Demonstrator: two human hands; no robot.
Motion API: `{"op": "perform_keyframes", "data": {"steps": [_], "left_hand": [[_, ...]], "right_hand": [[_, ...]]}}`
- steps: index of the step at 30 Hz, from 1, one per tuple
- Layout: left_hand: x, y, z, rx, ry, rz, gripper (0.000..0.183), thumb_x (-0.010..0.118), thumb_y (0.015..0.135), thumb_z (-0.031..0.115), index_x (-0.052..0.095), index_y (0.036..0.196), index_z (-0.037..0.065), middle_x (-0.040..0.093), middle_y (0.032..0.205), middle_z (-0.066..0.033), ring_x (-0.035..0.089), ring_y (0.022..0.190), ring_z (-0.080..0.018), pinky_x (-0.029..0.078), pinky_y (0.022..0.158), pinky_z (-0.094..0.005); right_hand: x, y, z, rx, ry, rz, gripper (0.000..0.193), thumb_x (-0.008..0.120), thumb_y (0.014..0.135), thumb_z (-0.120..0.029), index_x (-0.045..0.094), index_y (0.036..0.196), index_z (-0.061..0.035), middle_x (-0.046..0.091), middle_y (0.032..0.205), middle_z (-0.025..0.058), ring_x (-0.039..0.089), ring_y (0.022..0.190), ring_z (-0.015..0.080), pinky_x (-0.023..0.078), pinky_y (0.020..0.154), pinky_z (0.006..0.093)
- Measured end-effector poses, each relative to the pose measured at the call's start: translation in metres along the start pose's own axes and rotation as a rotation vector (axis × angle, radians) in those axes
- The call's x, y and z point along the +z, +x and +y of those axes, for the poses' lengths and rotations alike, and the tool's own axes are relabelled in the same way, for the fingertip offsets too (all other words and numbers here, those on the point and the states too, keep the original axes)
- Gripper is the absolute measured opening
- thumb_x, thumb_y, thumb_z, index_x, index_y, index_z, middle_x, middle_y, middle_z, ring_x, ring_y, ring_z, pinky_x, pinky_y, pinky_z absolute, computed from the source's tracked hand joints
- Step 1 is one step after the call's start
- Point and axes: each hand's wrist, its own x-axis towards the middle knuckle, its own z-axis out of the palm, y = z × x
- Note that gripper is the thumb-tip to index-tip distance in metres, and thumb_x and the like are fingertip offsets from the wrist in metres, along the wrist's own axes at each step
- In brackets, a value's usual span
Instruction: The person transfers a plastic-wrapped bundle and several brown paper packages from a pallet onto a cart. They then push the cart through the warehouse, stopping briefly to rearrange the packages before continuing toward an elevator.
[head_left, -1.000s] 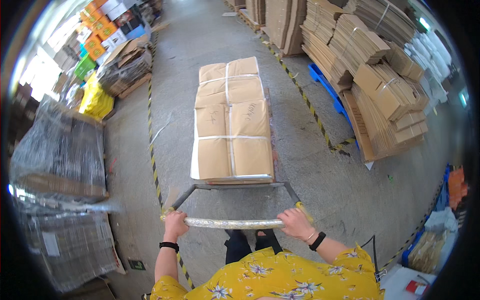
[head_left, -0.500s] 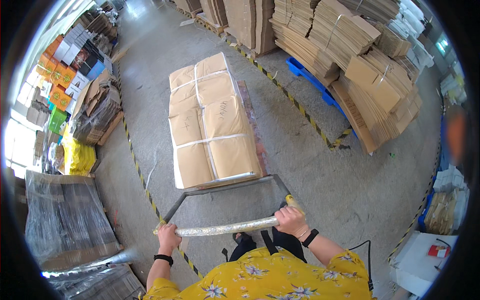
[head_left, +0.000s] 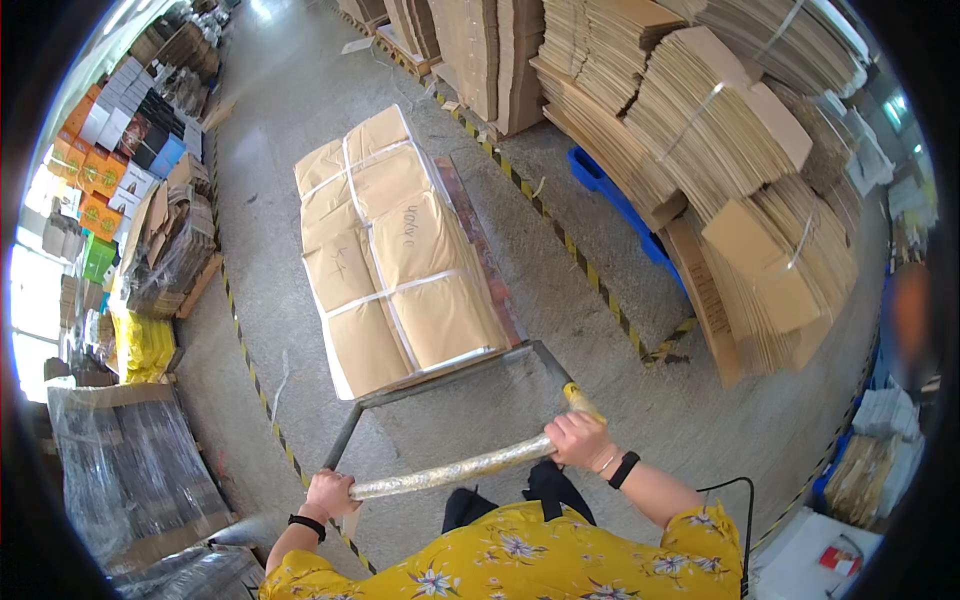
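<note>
Both of my hands grip the push handle of a flat cart, a metal bar wrapped in shiny clear film. My left hand is closed round its left end, and my right hand round its right end beside a yellow-taped corner. Beyond the handle, brown paper-wrapped packages bound with white straps lie on the reddish cart deck, with handwriting on top. Grey frame tubes join the handle to the deck.
Stacks of flattened cardboard stand on a blue pallet at the right. Yellow-black floor tape runs along both sides. Film-wrapped pallet loads and coloured boxes line the left; a white box sits at the lower right.
The cart and handle have swung a little to the left in view. The cardboard stacks at right appear closer and larger. Both hands keep their hold on the handle.
</note>
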Motion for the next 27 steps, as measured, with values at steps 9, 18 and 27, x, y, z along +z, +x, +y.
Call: {"op": "perform_keyframes", "data": {"steps": [9,18,27], "left_hand": [[-0.087,0.152,0.02,0.038,-0.046,0.413,0.023,0.074,0.054,0.03,0.059,0.061,0.014,0.061,0.06,-0.0025,0.062,0.06,-0.0219,0.049,0.064,-0.0353],[-0.163,0.297,0.005,0.025,-0.126,0.629,0.027,0.074,0.053,0.028,0.051,0.058,0.015,0.053,0.055,-0.0016,0.056,0.054,-0.0217,0.044,0.058,-0.0348],[-0.259,0.411,-0.056,-0.062,-0.134,0.616,0.025,0.074,0.055,0.028,0.054,0.058,0.014,0.055,0.056,-0.0012,0.058,0.055,-0.0215,0.046,0.06,-0.0339]], "right_hand": [[-0.014,0.141,0.193,-0.111,-0.074,-0.016,0.016,0.067,0.064,-0.022,0.054,0.07,-0.0158,0.053,0.066,0.0001,0.059,0.064,0.0181,0.048,0.062,0.0304],[0.007,0.283,0.342,-0.21,-0.096,-0.024,0.021,0.069,0.077,-0.025,0.054,0.067,-0.0154,0.054,0.065,0.0004,0.059,0.063,0.0185,0.049,0.062,0.0319],[0.023,0.458,0.44,-0.25,-0.07,-0.059,0.02,0.07,0.076,-0.025,0.055,0.068,-0.0142,0.054,0.066,0.0015,0.06,0.065,0.0199,0.049,0.064,0.0338]]}}
